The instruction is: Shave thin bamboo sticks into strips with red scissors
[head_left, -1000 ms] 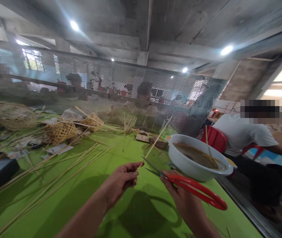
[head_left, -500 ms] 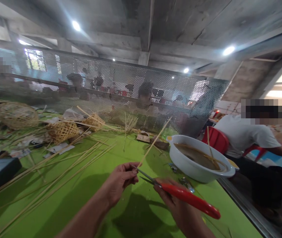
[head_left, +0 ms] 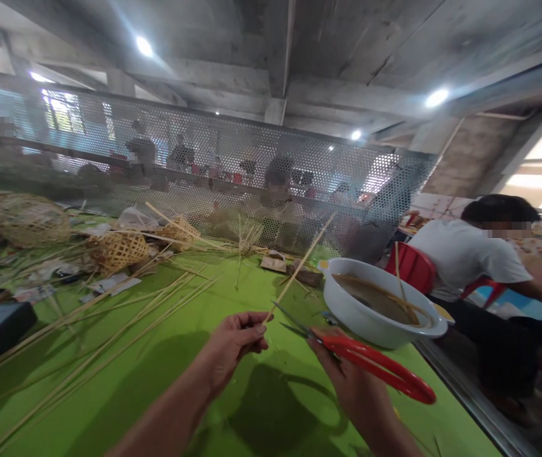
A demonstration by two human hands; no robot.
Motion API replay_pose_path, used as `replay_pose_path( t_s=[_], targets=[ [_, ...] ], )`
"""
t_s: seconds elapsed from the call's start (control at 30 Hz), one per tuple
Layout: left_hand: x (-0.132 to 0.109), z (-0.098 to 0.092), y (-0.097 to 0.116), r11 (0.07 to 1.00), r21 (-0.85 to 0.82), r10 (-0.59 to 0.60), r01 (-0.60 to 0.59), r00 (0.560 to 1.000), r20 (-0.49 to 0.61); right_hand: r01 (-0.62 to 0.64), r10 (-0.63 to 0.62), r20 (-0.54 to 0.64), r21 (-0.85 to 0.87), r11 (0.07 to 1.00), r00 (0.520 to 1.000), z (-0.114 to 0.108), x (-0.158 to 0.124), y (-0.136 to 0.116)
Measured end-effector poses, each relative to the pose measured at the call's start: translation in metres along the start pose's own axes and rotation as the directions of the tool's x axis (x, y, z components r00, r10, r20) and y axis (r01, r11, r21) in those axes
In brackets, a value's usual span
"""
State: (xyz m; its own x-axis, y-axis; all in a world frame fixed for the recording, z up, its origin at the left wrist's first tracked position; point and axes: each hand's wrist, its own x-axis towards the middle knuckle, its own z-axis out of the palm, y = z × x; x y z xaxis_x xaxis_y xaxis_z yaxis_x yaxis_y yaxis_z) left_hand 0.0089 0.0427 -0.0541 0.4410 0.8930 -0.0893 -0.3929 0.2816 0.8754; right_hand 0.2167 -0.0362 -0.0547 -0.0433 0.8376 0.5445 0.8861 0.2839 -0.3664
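My left hand (head_left: 237, 346) pinches the lower end of a thin bamboo strip (head_left: 303, 260), which slants up and to the right. In my right hand (head_left: 347, 374) is a pair of red-handled scissors (head_left: 380, 363). Their blades (head_left: 292, 322) are parted and point at the strip just above my left fingertips; whether the upper tip touches it I cannot tell. Further right stands a white basin (head_left: 376, 327) of brownish water, with some strips soaking in it.
Long bamboo strips (head_left: 123, 327) lie across the green table (head_left: 190, 393) on the left. Woven baskets (head_left: 116, 252) and scraps lie behind them. A dark box (head_left: 2, 330) sits at the left edge. A perforated metal screen (head_left: 233, 184) closes the back. A person (head_left: 471, 244) sits at right.
The scissors have moved a little right and away from my left fingers, and their handles have spread wider. My left hand still pinches the strip in nearly the same place.
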Motion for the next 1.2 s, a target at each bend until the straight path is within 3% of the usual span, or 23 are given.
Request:
replay_pose_path(
  t_s=[0.17, 0.3, 0.5, 0.6, 0.8, 0.93, 1.1, 1.2],
  targets=[
    [0.003, -0.002, 0.0, 1.0, 0.001, 0.009, -0.009, 1.0, 0.014, 0.028, -0.03, 0.068, 0.041, 0.999, 0.997, 0.004, -0.001, 0.002],
    [0.001, -0.001, -0.002, 1.0, 0.0, -0.009, 0.009, 0.996, 0.085, -0.002, 0.003, -0.026, 0.039, 0.999, 1.0, 0.003, 0.002, 0.007],
    [-0.011, 0.004, 0.004, 0.99, 0.046, -0.139, 0.133, 0.969, 0.203, -0.037, 0.038, -0.097, 0.012, 0.999, 0.995, -0.002, 0.006, 0.015],
    [-0.01, 0.003, 0.005, 0.995, 0.04, -0.103, 0.096, 0.971, 0.215, -0.025, 0.024, -0.098, -0.015, 1.0, 0.995, 0.0, 0.004, 0.014],
    [-0.003, 0.0, 0.0, 1.0, -0.013, -0.014, 0.017, 0.98, 0.198, 0.084, -0.085, 0.034, 0.018, 0.996, 0.996, 0.005, -0.002, 0.002],
    [-0.002, 0.002, -0.001, 1.0, -0.024, 0.01, -0.005, 0.981, 0.196, 0.037, -0.037, -0.021, -0.004, 0.999, 0.999, 0.003, -0.002, 0.002],
    [-0.001, 0.001, -0.003, 0.999, -0.023, 0.039, -0.036, 0.982, 0.186, 0.089, -0.088, 0.014, -0.02, 0.996, 0.996, 0.005, -0.002, 0.004],
    [0.0, 0.001, -0.003, 0.999, -0.013, 0.031, -0.029, 0.98, 0.194, 0.074, -0.074, -0.025, -0.018, 0.997, 0.997, 0.007, -0.002, 0.005]
  ],
)
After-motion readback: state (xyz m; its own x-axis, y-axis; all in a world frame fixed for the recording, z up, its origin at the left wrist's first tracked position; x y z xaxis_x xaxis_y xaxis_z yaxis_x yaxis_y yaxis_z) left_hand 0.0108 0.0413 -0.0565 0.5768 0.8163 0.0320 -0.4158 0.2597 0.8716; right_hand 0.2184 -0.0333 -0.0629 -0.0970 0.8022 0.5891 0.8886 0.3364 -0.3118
